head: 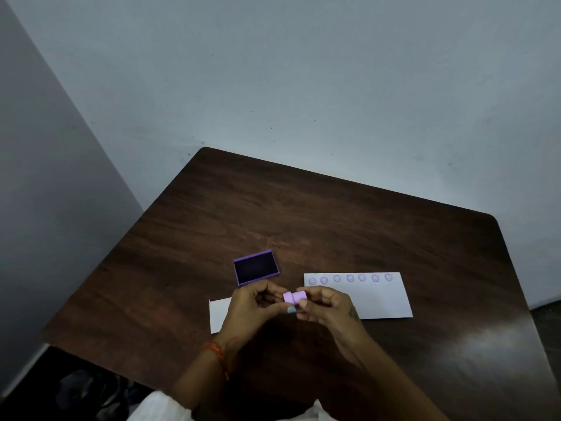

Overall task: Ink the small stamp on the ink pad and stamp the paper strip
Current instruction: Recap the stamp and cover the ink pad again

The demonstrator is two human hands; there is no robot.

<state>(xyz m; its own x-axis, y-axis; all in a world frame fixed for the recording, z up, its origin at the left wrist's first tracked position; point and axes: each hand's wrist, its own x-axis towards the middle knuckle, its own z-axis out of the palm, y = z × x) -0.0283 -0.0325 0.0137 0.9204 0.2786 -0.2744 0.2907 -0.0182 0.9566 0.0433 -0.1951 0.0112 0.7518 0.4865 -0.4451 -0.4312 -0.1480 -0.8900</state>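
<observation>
A small lilac stamp [293, 297] is held between the fingertips of both hands, above the table's near middle. My left hand [253, 308] grips its left end, and my right hand [326, 305] grips its right end. The open purple ink pad [256, 267] lies just beyond my left hand. A white paper strip [381, 299] lies to the right, with a row of several purple stamp marks along its far edge. My right hand covers the strip's near left corner.
A second white paper piece [219, 314] pokes out left of my left hand, partly hidden. The dark wooden table [334, 226] sits in a corner against grey walls. An orange thread band circles my left wrist [216, 352].
</observation>
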